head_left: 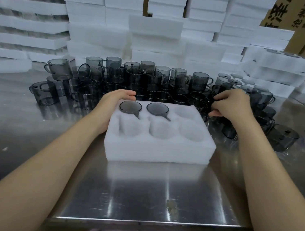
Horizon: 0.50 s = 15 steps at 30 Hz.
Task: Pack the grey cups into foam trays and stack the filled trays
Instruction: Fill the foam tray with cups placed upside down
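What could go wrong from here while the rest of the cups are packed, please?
The right hand is among closely stacked loose cups; pulling one out could topple neighbours. Only the left hand rests against the foam tray, so a cup pushed in with its handle off its slot might shift it.
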Each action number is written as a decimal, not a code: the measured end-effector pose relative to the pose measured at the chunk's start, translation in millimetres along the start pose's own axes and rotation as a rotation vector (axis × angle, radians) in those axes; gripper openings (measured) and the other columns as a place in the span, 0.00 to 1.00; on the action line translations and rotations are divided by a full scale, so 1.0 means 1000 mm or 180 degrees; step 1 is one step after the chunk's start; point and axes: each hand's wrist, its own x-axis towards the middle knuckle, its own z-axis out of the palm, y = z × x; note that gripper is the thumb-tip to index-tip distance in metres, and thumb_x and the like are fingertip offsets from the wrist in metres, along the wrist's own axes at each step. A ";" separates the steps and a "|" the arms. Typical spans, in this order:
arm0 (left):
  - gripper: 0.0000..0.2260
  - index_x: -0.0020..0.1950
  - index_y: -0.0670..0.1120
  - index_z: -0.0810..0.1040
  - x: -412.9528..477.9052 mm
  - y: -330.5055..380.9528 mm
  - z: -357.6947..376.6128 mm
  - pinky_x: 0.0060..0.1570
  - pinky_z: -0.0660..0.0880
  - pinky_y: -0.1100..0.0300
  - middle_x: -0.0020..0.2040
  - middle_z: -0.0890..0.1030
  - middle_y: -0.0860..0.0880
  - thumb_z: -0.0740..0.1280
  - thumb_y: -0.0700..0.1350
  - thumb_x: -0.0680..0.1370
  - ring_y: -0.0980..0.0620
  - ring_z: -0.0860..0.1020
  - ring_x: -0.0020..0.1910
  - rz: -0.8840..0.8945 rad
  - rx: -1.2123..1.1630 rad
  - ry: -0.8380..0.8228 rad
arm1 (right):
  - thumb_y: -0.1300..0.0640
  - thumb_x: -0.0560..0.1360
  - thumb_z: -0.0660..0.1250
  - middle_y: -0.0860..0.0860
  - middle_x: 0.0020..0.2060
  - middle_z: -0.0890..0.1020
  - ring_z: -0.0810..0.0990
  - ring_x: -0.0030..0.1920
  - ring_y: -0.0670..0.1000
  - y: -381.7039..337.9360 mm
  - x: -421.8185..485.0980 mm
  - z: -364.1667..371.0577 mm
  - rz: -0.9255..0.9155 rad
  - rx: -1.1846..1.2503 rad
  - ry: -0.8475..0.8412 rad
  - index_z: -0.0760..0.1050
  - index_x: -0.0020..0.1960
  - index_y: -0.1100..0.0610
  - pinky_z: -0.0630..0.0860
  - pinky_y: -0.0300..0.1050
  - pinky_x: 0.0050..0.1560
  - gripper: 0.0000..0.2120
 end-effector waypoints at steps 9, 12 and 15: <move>0.13 0.45 0.49 0.78 0.001 -0.004 -0.003 0.32 0.74 0.68 0.46 0.79 0.51 0.58 0.35 0.78 0.56 0.79 0.41 0.0053 -0.0128 0.0050 | 0.61 0.74 0.67 0.51 0.39 0.82 0.81 0.26 0.46 -0.019 -0.007 -0.016 0.0119 0.2073 -0.0045 0.80 0.50 0.55 0.72 0.32 0.26 0.06; 0.12 0.45 0.49 0.79 0.001 -0.007 -0.005 0.32 0.75 0.67 0.45 0.81 0.52 0.59 0.35 0.77 0.57 0.80 0.38 0.0106 -0.0194 0.0069 | 0.48 0.75 0.68 0.50 0.39 0.81 0.81 0.29 0.46 -0.022 -0.010 -0.011 0.0241 0.2122 -0.0509 0.80 0.52 0.55 0.76 0.33 0.31 0.12; 0.12 0.45 0.49 0.80 0.002 -0.008 -0.006 0.30 0.74 0.69 0.44 0.82 0.51 0.60 0.35 0.77 0.59 0.82 0.34 0.0148 -0.0291 0.0093 | 0.44 0.72 0.71 0.49 0.43 0.82 0.80 0.31 0.46 -0.021 -0.012 -0.005 0.0107 0.1837 -0.0533 0.81 0.47 0.52 0.77 0.34 0.36 0.12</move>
